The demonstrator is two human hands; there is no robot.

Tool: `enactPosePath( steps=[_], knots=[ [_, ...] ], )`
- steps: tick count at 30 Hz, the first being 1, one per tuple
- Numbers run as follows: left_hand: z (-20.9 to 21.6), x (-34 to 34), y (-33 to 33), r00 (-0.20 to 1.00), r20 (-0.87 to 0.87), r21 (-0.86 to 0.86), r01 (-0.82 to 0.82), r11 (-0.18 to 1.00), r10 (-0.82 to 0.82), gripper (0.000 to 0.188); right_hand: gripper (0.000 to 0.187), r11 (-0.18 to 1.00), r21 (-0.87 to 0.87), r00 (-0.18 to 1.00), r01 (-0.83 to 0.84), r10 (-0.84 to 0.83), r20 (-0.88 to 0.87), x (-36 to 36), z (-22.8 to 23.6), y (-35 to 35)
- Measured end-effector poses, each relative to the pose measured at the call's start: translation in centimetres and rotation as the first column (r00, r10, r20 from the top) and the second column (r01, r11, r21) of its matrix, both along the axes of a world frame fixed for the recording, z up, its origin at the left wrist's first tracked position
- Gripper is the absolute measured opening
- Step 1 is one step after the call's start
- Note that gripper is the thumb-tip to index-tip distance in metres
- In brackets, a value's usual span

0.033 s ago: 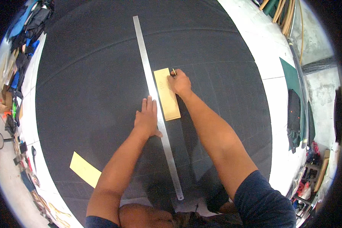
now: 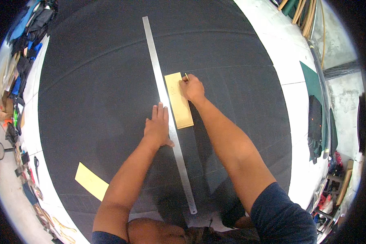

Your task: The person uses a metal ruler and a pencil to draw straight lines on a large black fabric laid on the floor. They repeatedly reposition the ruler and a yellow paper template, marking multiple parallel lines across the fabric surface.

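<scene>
A long metal ruler (image 2: 154, 61) lies lengthwise on a black cloth (image 2: 97, 101), tilted slightly with its far end to the left. My left hand (image 2: 156, 128) rests flat on the cloth and the ruler's left edge, fingers stretched forward and thumb across the metal. Just right of the ruler is a yellow rectangular card (image 2: 179, 107), with faint marks on it. My right hand (image 2: 193, 89) is closed at the card's upper right edge, pinching a thin yellow pencil (image 2: 186, 76) whose upper end sticks out. Its tip is hidden by the fingers.
A second yellow card (image 2: 89, 181) lies at the lower left, partly behind my left forearm. Faint lines run over the cloth. White floor (image 2: 286, 73) borders it. Clutter, including scissors (image 2: 36, 164), lines the left side; a dark green sheet (image 2: 311, 83) and tools lie right.
</scene>
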State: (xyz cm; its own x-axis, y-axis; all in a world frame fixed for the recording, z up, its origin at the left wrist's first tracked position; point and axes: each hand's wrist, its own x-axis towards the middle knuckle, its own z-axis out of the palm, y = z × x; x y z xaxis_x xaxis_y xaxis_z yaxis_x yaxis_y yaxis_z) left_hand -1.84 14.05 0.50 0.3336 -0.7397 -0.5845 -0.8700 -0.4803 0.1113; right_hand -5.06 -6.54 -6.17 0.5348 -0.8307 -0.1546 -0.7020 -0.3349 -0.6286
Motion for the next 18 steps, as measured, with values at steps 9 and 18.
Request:
enactPosePath(
  steps=[9, 18],
  knots=[
    [0.2, 0.6, -0.5, 0.999, -0.032, -0.043, -0.031, 0.999, 0.029, 0.151, 0.03, 1.0, -0.027, 0.999, 0.0, 0.001, 0.032, 0.8, 1.1, -0.1],
    [0.2, 0.8, -0.6, 0.999, -0.033, -0.074, -0.039, 0.996, 0.037, 0.149, 0.029, 1.0, -0.023, 1.0, -0.021, 0.021, -0.001, 1.0, 1.2, 0.0]
  ],
)
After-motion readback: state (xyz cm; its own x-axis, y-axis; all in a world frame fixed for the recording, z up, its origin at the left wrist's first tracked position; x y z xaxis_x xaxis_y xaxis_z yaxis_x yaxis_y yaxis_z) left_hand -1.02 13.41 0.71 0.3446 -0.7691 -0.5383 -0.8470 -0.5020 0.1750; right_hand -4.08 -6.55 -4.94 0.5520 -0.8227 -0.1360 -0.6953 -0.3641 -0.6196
